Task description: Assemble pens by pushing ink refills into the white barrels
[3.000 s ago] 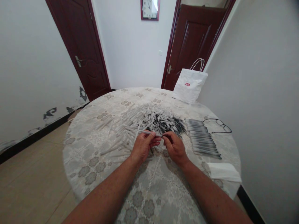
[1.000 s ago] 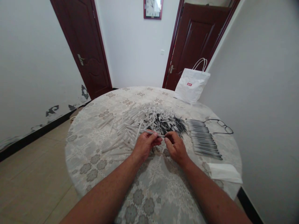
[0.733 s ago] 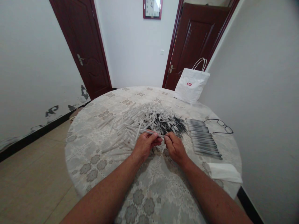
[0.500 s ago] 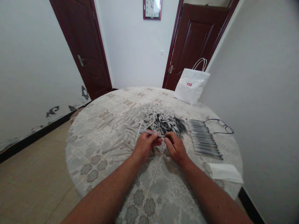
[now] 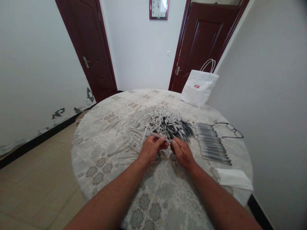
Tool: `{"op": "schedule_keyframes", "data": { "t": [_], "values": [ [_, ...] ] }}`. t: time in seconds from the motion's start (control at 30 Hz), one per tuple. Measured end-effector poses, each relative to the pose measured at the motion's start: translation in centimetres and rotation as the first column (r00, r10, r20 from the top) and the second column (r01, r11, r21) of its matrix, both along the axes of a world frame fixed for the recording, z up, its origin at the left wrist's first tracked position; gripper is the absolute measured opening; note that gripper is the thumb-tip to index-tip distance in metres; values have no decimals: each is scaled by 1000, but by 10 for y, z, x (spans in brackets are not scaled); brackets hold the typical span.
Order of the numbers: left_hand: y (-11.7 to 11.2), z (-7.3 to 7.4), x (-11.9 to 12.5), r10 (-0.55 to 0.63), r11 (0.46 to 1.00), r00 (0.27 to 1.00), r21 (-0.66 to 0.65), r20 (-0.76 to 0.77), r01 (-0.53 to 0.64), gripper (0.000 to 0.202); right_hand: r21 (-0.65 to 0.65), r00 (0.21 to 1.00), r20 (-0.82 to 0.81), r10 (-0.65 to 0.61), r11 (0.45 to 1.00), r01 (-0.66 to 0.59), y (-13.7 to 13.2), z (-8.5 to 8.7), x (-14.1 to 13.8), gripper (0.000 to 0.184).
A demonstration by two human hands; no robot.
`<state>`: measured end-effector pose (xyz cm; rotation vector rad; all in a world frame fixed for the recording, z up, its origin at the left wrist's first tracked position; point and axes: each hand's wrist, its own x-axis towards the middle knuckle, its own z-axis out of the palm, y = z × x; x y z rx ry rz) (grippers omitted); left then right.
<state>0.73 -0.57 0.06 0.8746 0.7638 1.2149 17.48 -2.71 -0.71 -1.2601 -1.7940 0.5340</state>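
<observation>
My left hand (image 5: 150, 150) is closed around a slim white pen barrel (image 5: 153, 134) that sticks out up and to the left of my fingers. My right hand (image 5: 181, 152) pinches the barrel's right end, fingertips meeting the left hand's; what it pinches there is too small to make out. Both hands hover just in front of a loose heap of white pen barrels (image 5: 135, 129) and a darker heap of black refills and small parts (image 5: 176, 127). A neat row of assembled pens (image 5: 212, 145) lies to the right.
A round table with a patterned lace cloth (image 5: 155, 198) carries everything. Black glasses (image 5: 230, 129) lie by the pen row, a folded white tissue (image 5: 233, 179) near the right edge, a white paper bag (image 5: 199, 88) at the back. Two dark red doors and a wall stand close.
The hands have stayed together on the same barrel, with only small finger movements. The view has drifted slightly, shifting the table and hands a little to the right.
</observation>
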Motion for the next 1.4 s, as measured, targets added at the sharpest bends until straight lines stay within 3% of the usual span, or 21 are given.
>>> {"op": "schedule_keyframes", "data": {
  "t": [0.23,0.47,0.67,0.83,0.97,1.07,1.13,1.2,1.3,1.4],
  "values": [
    [0,0,-2,-1,999,1000,43,-22,2,34,38,1000,-21,12,999,-12,-2,5,0,26],
    [1,5,-7,5,998,997,57,-75,0,38,29,999,-39,3,1000,-2,-2,6,1,36],
    [4,9,-12,121,992,990,55,-74,-117,40,13,997,-75,-31,999,32,0,6,7,42],
    [5,8,-13,95,994,993,58,-71,-91,38,-36,989,-142,-38,999,33,2,2,8,45],
    [3,9,-12,104,993,990,74,-100,-97,37,-45,982,-186,-23,999,15,3,1,6,28],
    [3,12,-15,89,989,970,134,-225,-60,35,-36,981,-194,-6,999,-1,4,5,6,23],
    [4,11,-18,98,971,923,237,-373,-7,30,-30,976,-218,-31,999,25,5,8,10,23],
    [5,8,-22,185,913,825,404,-534,57,21,-8,955,-276,-108,994,110,8,11,16,23],
    [6,-3,-24,377,746,592,612,-712,262,16,42,903,-359,-235,963,267,15,14,29,22],
    [6,-14,-19,497,628,371,620,-784,470,23,70,872,-375,-315,928,365,20,14,39,20]
  ]
}}
